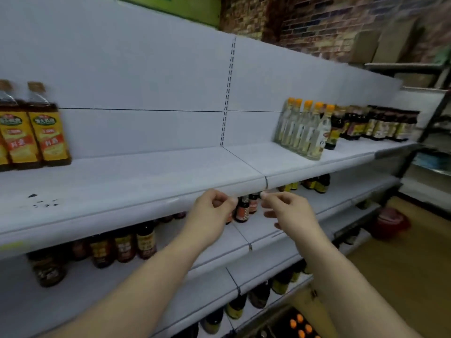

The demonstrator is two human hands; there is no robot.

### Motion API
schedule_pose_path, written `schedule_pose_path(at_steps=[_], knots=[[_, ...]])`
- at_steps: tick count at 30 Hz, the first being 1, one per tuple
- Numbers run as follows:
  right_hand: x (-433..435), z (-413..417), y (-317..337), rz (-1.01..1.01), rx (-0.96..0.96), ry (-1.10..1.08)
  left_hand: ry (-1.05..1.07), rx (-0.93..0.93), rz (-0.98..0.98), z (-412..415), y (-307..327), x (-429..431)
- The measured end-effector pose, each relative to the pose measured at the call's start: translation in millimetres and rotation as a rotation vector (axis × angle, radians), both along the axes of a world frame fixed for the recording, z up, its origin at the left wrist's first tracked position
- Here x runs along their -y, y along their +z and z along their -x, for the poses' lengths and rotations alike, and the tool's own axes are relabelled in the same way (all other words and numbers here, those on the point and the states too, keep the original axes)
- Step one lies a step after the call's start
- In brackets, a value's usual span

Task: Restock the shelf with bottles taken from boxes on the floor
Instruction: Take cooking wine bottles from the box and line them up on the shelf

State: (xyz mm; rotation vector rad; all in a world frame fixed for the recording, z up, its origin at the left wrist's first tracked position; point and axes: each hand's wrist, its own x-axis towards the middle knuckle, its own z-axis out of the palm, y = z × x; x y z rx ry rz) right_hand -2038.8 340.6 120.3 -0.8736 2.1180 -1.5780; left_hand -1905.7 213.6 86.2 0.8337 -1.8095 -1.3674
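The top white shelf (136, 176) is bare in the middle. Yellow-labelled bottles (36, 128) stand at its left, and clear bottles with orange caps (302, 128) at its right. My left hand (212, 207) and right hand (286, 209) are close together at the shelf's front lip (249, 187). On each hand the thumb and forefinger pinch at that lip. Blur hides what is between the fingertips, and neither hand holds a bottle. At the bottom edge an open box (300, 325) on the floor shows orange caps.
Dark sauce bottles (378, 123) fill the top shelf's far right. More dark bottles (124, 245) stand on the lower shelves. A red bucket (390, 223) sits on the floor at the right, with another rack (429, 147) behind it.
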Motion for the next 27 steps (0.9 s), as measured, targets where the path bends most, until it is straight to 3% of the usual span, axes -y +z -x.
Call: schedule_pose_path(at_steps=[14, 27], knots=[[-103.8, 117.7, -38.3, -0.106, 0.011, -0.343, -0.355, 0.105, -0.006, 170.5, -62.4, -54.3], [-72.3, 241.1, -137.5, -0.250, 0.192, -0.647, -0.554, 0.282, -0.059, 319.2, -159.4, -21.7]])
